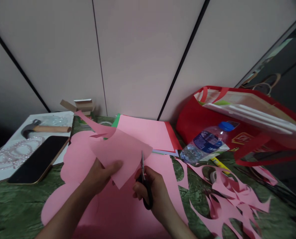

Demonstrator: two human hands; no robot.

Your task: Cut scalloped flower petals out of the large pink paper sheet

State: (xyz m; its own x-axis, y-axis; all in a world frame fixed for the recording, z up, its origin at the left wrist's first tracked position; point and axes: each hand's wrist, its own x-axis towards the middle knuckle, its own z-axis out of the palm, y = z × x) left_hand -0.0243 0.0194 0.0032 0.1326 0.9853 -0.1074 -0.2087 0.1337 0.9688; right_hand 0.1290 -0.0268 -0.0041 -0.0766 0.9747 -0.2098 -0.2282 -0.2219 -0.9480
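A piece of pink paper (pixel 124 151) is pinched in my left hand (pixel 102 174), thumb on top and the other fingers hidden beneath. One cut strip of it curls up and away to the left. My right hand (pixel 150 186) grips black-handled scissors (pixel 143 166), their blades pointing away from me at the paper's right part. How far apart the blades are I cannot tell. Under both hands lies a large pink sheet (pixel 160 186). To the left, rounded pink paper shapes (pixel 77 156) overlap on the green cloth.
Pink offcuts (pixel 232 202) lie at right, near a water bottle (pixel 205 142) leaning by a red bag (pixel 237 129). Coloured sheets (pixel 143 132) are stacked against the wall. At left are a phone (pixel 39 161), a hammer (pixel 48 128), bead strings (pixel 16 152) and an opened small box (pixel 84 111).
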